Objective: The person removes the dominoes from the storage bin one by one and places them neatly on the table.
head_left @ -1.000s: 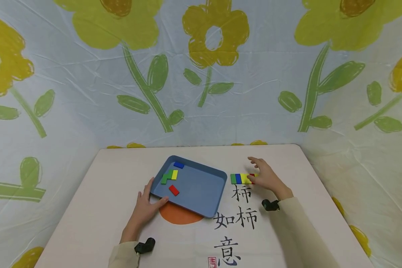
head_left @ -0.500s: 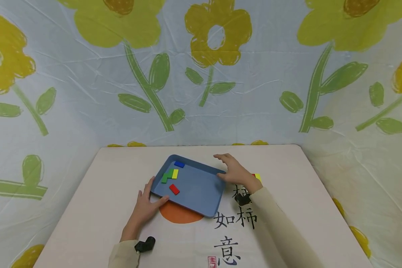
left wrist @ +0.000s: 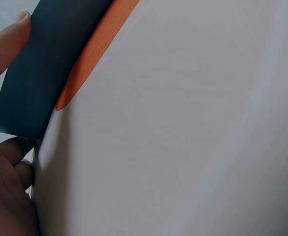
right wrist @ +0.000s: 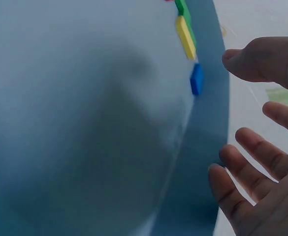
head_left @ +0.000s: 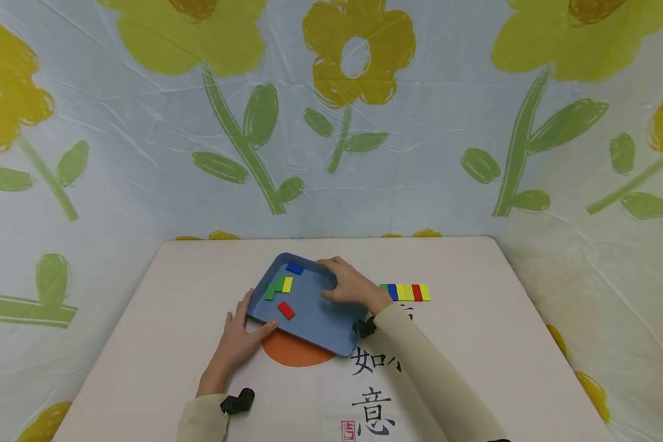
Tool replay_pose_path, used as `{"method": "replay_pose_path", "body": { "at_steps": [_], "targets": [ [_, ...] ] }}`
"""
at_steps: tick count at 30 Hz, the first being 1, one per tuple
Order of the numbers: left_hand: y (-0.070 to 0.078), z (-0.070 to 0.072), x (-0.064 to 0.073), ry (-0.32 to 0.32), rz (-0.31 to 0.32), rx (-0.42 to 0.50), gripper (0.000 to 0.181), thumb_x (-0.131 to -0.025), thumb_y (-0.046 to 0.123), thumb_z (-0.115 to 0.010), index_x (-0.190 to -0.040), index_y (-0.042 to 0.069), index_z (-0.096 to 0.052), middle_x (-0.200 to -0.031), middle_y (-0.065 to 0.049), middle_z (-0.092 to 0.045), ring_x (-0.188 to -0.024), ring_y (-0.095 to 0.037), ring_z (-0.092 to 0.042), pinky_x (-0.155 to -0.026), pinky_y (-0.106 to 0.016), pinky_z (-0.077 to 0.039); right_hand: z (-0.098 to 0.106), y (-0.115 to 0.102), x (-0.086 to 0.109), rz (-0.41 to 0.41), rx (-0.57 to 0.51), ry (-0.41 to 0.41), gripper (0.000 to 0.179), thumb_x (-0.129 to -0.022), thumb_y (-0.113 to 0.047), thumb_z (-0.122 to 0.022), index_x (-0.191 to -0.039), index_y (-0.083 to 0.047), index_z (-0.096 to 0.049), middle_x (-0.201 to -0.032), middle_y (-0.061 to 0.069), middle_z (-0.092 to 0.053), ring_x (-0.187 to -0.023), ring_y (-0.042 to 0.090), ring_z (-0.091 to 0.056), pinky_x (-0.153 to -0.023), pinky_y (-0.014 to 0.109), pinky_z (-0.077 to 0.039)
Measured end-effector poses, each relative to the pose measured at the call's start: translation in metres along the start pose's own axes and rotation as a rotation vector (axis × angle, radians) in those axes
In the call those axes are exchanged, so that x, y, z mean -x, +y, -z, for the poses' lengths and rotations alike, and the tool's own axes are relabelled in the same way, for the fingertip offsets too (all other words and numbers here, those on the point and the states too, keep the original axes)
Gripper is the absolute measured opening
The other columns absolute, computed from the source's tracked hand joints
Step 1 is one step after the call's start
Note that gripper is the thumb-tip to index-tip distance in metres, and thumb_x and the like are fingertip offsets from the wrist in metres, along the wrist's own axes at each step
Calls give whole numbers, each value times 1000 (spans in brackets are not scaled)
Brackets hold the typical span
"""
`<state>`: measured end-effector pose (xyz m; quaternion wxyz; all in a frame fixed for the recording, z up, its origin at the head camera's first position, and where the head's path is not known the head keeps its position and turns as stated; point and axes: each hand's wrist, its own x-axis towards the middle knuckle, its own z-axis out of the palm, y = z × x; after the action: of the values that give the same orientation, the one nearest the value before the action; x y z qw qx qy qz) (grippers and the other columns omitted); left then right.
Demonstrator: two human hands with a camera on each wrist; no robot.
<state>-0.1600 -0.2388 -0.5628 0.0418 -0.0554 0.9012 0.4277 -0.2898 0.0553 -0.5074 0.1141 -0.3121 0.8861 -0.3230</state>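
Note:
A shallow blue-grey tray (head_left: 320, 322) lies turned at an angle on the table. My left hand (head_left: 236, 344) holds its near left corner, thumb (left wrist: 11, 44) along the near wall and fingers at the left side. Inside the tray are a blue tile (head_left: 294, 269), a yellow tile (head_left: 287, 284) touching green tiles (head_left: 271, 291), and a red tile (head_left: 286, 310). Over the tray's right part hovers my right hand (head_left: 353, 287), its fingers spread apart with nothing between them. The right wrist view shows the blue tile (right wrist: 196, 78) near the tray wall (right wrist: 203, 132).
To the right of the tray lies a row of coloured tiles (head_left: 409, 293), its left end partly hidden by my right wrist. An orange circle (head_left: 295, 351) and black brush characters (head_left: 372, 414) are printed on the white cloth. Flowered sheets (head_left: 420, 184) hang around the table.
My right hand has moved left from the tile row, across the tray's right edge, to above the tray. The left hand and the tiles in the tray have stayed in place.

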Motion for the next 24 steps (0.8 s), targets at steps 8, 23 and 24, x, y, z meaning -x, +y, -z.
{"method": "replay_pose_path", "body": {
  "at_steps": [8,23,24],
  "targets": [
    [-2,0,-2,-7,26,-1,106,-88,64,-71,-167,32,-8,-173,-12,-13,-156,-54,5,-124,-73,-2,-28,-10,-24,-7,-33,-34,75,-89,-29,-78,-153,-7,-47,-148,17,-51,-126,32,-59,-106,49,-53],
    [-1,0,-3,2,13,1,105,-88,63,-71,-167,30,-10,-172,-16,-16,-156,-54,0,-125,-70,-1,-55,-23,-38,-45,4,-47,71,-90,-34,-77,-152,-10,-50,-144,13,-54,-129,27,-56,-110,45,-50],
    [-1,0,-3,2,9,3,105,-88,62,-71,-167,29,-10,-172,-16,-17,-156,-54,-1,-126,-69,1,-56,-23,-39,-48,14,-37,70,-90,-34,-77,-151,-10,-51,-143,12,-55,-130,27,-56,-111,45,-50]
  ]
}}
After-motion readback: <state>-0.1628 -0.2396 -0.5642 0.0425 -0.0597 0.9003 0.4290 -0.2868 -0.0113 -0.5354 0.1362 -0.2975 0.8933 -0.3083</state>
